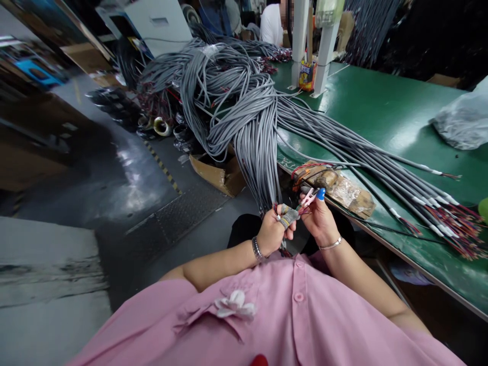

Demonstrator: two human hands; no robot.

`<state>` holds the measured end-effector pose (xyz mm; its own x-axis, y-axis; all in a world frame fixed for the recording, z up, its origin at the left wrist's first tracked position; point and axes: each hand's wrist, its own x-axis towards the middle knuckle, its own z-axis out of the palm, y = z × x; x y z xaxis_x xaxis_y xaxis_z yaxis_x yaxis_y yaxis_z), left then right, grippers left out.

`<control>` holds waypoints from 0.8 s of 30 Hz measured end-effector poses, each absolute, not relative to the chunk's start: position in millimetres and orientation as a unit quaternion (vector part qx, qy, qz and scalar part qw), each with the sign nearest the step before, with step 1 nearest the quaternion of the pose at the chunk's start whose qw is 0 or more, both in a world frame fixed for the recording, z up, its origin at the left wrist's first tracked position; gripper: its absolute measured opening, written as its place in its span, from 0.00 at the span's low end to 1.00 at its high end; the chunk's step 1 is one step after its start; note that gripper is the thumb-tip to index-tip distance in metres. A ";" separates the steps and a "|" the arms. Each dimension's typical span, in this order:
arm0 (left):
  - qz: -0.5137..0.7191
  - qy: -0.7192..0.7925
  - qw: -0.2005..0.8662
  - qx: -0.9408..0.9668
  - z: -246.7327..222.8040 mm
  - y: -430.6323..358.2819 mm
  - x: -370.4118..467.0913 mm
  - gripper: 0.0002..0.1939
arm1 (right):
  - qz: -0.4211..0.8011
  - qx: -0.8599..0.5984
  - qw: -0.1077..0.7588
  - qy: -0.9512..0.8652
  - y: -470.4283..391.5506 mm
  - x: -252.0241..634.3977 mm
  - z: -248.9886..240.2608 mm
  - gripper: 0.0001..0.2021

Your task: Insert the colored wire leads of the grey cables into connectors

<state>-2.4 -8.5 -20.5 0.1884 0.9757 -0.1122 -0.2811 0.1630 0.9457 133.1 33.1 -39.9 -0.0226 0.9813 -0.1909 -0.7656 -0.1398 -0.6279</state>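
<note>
My left hand, with grey covers on some fingers, is closed round the wire end of a grey cable, thin coloured wires showing at the fingertips. My right hand, a blue cover on one fingertip, pinches a small pink tool that meets those wires; whether it is a clip or pliers is too small to tell. A thick bundle of grey cables hangs over the table edge just beyond my left hand. Behind my right hand, a tape-wrapped block lies at the table's edge.
More grey cables with bared coloured ends stretch across the green table. A clear plastic bag lies at the right, and white posts stand behind. An open cardboard box is on the floor. A person is at the back.
</note>
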 end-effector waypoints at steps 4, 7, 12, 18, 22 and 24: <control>0.486 0.410 0.642 0.429 -22.4 -8.6 -2.4 0.15 | 0.689 -0.306 0.631 -0.182 31.3 131.0 -37.5 0.19; 0.487 0.407 0.641 0.431 -23.1 -9.9 -3.3 0.14 | 0.704 -0.302 0.619 -0.171 28.6 130.9 -37.2 0.21; 0.473 0.415 0.638 0.443 -24.3 -13.7 -10.0 0.16 | 0.760 -0.273 0.559 -0.186 22.7 145.8 -43.6 0.24; 0.428 0.431 0.620 0.497 -28.0 -18.3 -22.9 0.18 | 0.786 -0.300 0.424 -0.336 9.8 179.1 -40.6 0.14; 0.395 0.423 0.608 0.543 -28.3 -20.3 -26.4 0.18 | 0.765 -0.345 0.355 -0.413 8.3 190.5 -29.8 0.13; 0.381 0.416 0.607 0.559 -28.4 -20.9 -26.5 0.18 | 0.757 -0.350 0.330 -0.443 10.5 193.3 -25.9 0.13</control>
